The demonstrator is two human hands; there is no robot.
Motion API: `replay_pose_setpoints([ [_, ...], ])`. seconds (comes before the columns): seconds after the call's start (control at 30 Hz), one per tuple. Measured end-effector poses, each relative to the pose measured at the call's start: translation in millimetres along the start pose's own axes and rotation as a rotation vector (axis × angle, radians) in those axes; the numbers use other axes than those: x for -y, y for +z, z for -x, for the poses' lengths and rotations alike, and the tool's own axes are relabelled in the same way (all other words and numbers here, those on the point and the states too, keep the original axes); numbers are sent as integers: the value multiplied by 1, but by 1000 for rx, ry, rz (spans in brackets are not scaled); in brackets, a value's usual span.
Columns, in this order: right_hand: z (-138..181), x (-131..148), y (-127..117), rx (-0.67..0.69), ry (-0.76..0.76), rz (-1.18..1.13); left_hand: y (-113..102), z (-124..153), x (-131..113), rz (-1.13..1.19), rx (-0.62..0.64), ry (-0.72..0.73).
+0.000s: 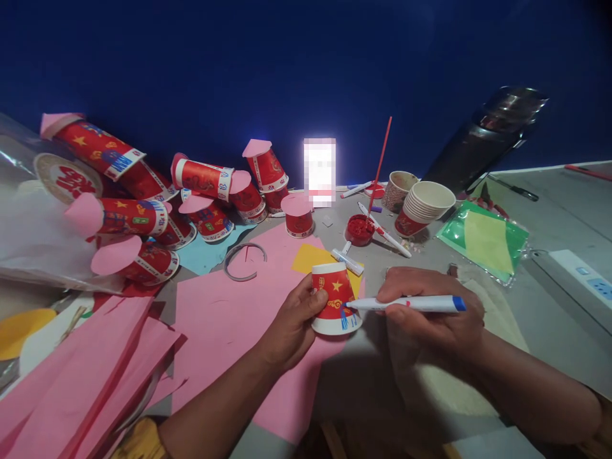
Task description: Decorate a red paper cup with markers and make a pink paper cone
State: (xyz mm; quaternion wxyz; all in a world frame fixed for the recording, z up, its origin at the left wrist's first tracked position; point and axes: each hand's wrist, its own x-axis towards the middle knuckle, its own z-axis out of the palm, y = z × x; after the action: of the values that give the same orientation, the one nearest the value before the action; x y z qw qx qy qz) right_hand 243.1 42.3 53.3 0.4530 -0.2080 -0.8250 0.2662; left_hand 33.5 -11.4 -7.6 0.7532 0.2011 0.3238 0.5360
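Observation:
An upside-down red paper cup [334,298] with a yellow star stands on pink paper [224,319]. My left hand [294,322] is wrapped round its left side. My right hand [433,319] grips a white marker [408,304] with a blue end cap. The marker lies nearly level, and its tip touches the cup's lower right side, where blue strokes show.
Several finished red cups with pink paper cones [138,220] lie piled at the back left. A stack of plain cups [428,204], a red paint pot [359,229] with a stick, loose markers [385,233], green and yellow sheets [482,239] and a power strip [581,274] lie at the right. Pink paper strips [86,376] cover the near left.

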Motion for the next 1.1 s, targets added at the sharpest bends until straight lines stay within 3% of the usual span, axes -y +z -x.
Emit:
replay_pose_setpoints([
  [0.9, 0, 2, -3, 33, 40, -43, -2, 0, 2, -20, 0, 3],
  [1.1, -2, 4, -2, 92, 45, -19, 0, 0, 1, -15, -7, -7],
])
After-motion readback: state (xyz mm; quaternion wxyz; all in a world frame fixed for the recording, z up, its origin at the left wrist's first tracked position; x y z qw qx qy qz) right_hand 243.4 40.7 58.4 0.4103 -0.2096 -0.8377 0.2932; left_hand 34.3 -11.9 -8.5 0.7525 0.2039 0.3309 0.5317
